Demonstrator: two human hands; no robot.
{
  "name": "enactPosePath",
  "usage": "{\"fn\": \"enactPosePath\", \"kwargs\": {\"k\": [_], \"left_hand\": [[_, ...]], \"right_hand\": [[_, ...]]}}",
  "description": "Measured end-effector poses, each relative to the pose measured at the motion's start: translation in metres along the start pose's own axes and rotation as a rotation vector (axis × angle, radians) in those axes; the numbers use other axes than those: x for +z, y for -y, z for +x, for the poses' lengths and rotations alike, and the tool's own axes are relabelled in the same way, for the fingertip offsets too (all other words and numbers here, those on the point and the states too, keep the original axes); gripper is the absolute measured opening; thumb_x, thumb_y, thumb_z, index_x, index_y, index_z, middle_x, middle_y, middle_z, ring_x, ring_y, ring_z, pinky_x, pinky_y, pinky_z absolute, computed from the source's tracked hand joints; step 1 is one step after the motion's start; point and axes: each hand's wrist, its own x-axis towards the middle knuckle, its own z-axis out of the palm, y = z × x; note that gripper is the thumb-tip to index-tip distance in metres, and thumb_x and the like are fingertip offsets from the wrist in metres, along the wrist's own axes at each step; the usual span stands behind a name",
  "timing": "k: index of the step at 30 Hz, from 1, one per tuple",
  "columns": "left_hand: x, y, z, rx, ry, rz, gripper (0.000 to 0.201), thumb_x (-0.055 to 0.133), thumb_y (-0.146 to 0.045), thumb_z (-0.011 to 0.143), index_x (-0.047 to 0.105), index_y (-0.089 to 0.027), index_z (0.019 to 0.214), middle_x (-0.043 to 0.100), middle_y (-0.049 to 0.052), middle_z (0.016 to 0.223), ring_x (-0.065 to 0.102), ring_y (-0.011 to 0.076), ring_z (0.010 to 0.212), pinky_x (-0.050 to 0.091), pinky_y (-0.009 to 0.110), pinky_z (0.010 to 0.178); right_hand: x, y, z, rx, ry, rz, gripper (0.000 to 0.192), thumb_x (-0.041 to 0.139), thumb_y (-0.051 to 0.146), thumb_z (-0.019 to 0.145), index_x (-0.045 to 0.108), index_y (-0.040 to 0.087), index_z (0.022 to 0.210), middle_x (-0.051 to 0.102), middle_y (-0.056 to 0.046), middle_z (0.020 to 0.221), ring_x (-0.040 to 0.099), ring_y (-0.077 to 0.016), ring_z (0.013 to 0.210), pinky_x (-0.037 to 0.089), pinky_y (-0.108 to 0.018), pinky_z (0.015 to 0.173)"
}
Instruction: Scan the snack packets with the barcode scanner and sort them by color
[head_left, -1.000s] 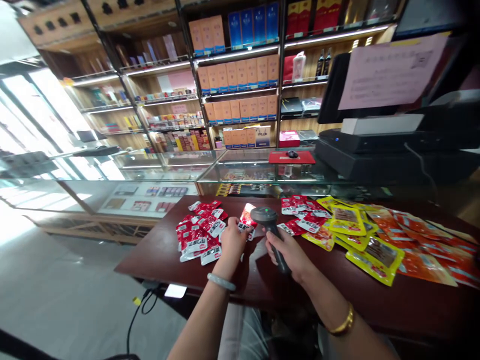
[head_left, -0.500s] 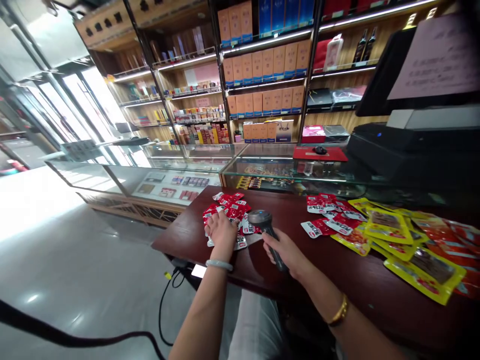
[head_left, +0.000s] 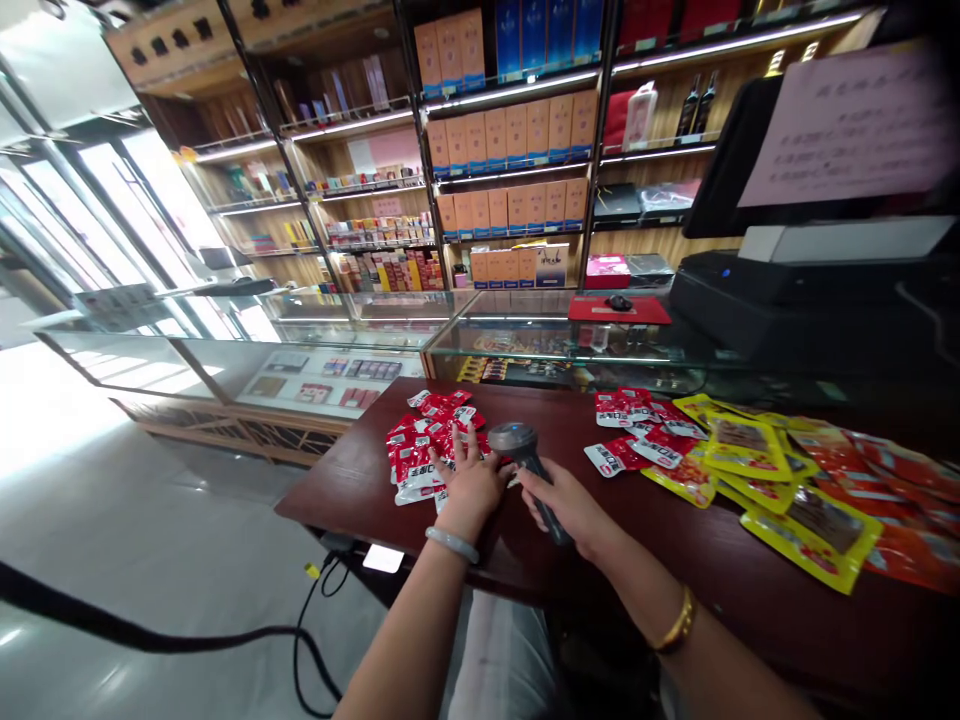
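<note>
Red-and-white small snack packets (head_left: 420, 445) lie heaped at the dark wooden counter's (head_left: 360, 490) left end, the left hand (head_left: 471, 482) pressed flat on them, fingers spread; the right hand (head_left: 566, 508) grips a grey handheld barcode scanner (head_left: 525, 460) just beside, yellow pouches (head_left: 757, 460) further right
</note>
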Motion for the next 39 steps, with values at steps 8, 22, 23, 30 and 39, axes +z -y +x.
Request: {"fn": "enactPosePath", "kwargs": {"k": [8, 22, 23, 30, 39], "left_hand": [[-0.003, 0.049, 0.037, -0.083, 0.026, 0.012, 0.050, 0.042, -0.057, 0.093, 0.047, -0.052, 0.143, 0.027, 0.003, 0.165, 0.002, 0.0411, 0.153, -0.005, 0.081, 0.105], [-0.006, 0.044, 0.042, -0.003, -0.105, 0.109, 0.057, 0.049, -0.048, 0.093, 0.040, -0.044, 0.149, 0.024, 0.006, 0.165, 0.002, 0.0388, 0.154, -0.009, 0.073, 0.112], [-0.005, 0.033, 0.040, 0.017, -0.109, 0.107, 0.058, 0.049, -0.045, 0.093, 0.040, -0.042, 0.150, 0.024, 0.007, 0.165, 0.003, 0.0385, 0.154, -0.008, 0.072, 0.113], [0.006, -0.077, 0.036, 0.343, 0.022, -0.103, 0.050, 0.052, -0.024, 0.090, 0.058, -0.019, 0.140, 0.049, 0.013, 0.151, 0.035, 0.0300, 0.145, 0.024, 0.045, 0.121], [0.013, -0.183, 0.038, 0.425, 0.020, -0.059, 0.039, 0.061, -0.042, 0.086, 0.065, -0.015, 0.112, 0.063, 0.017, 0.121, 0.055, 0.0317, 0.118, 0.045, 0.040, 0.096]], "right_hand": [[0.011, -0.003, 0.013, 0.030, 0.030, -0.025, 0.043, 0.070, 0.058, 0.079, 0.051, 0.021, 0.090, 0.051, 0.010, 0.055, 0.041, -0.0072, 0.041, 0.033, -0.019, 0.040], [0.014, 0.001, 0.018, 0.008, 0.040, 0.034, 0.047, 0.072, 0.062, 0.075, 0.051, 0.022, 0.089, 0.051, 0.010, 0.055, 0.042, -0.0077, 0.040, 0.034, -0.020, 0.039], [0.009, 0.002, 0.015, -0.004, 0.026, 0.036, 0.047, 0.072, 0.061, 0.076, 0.051, 0.022, 0.090, 0.051, 0.010, 0.055, 0.042, -0.0077, 0.040, 0.034, -0.020, 0.039], [-0.041, 0.007, -0.027, -0.051, -0.141, 0.087, 0.046, 0.072, 0.058, 0.077, 0.052, 0.021, 0.096, 0.050, 0.010, 0.054, 0.039, -0.0069, 0.039, 0.033, -0.019, 0.038], [-0.111, 0.009, -0.090, -0.055, -0.400, 0.147, 0.048, 0.072, 0.057, 0.079, 0.052, 0.021, 0.104, 0.048, 0.010, 0.057, 0.039, -0.0063, 0.043, 0.032, -0.017, 0.040]]}}
